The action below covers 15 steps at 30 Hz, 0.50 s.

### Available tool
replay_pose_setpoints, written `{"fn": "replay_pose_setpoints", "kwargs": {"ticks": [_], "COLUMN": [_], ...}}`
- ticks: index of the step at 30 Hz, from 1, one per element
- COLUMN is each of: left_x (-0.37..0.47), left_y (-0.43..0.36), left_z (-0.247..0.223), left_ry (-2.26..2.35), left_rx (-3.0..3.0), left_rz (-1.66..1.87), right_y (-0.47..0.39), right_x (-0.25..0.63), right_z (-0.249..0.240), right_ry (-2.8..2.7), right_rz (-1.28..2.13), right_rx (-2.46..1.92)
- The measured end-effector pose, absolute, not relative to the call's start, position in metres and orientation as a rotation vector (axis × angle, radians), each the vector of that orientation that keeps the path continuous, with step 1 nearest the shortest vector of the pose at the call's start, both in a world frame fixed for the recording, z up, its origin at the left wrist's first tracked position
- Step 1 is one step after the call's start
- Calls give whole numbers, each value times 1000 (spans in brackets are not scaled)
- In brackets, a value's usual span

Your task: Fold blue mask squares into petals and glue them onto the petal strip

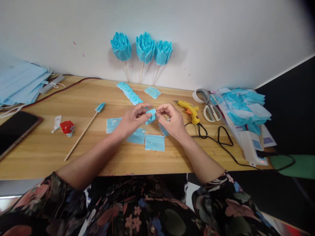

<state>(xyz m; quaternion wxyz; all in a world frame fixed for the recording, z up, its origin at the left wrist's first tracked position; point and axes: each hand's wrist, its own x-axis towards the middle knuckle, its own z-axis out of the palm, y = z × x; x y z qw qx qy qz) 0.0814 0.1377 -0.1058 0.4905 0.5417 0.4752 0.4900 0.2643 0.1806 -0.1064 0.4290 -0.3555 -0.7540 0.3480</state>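
Both hands meet over the middle of the worktop (pixel 73 98), pinched together on one small blue piece (pixel 151 116). The left hand (pixel 133 119) clamps the piece's left side between thumb and forefinger; the right hand (pixel 171 119) closes its fingertips on the right edge. The piece sits directly between the two grips, raised a little off the wood, folded into a short wedge whose longer side runs roughly across, from hand to hand. Neither hand is clearly nearer; they share it evenly.

Just beneath the hands, toward the near edge, lie flat blue squares (pixel 154 143), one partly hidden under the left wrist and one under the right palm. Toward the back edge a strip of overlapped blue pieces (pixel 129 92) lies slanted, with a single loose piece (pixel 152 92) beside it. Three finished blue flowers on sticks (pixel 145 47) lean against the wall behind.

To the left of the hands a wooden stick with a blue bud (pixel 85 129) lies diagonally, its bud end pointing toward the back. Further left sit a red-and-white scrap (pixel 67 127) and a dark phone (pixel 14 129) at the left edge, with a stack of blue masks (pixel 21 82) in the back left corner.

To the right, near the right hand, a yellow glue gun (pixel 190 110) rests with its nozzle pointing left; white-handled scissors (pixel 211 111) and a heap of blue offcuts (pixel 243 108) lie beyond it.
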Motion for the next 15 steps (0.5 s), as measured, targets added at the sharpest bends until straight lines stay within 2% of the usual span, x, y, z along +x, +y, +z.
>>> {"fn": "replay_pose_setpoints", "kwargs": {"ticks": [15], "left_x": [85], "left_y": [136], "left_z": [-107], "left_ry": [1146], "left_rx": [1303], "left_rz": [1269], "right_y": [175], "right_x": [260], "right_z": [-107], "right_ry": [-1917], "right_rz": [856], "right_rx": [-869]}}
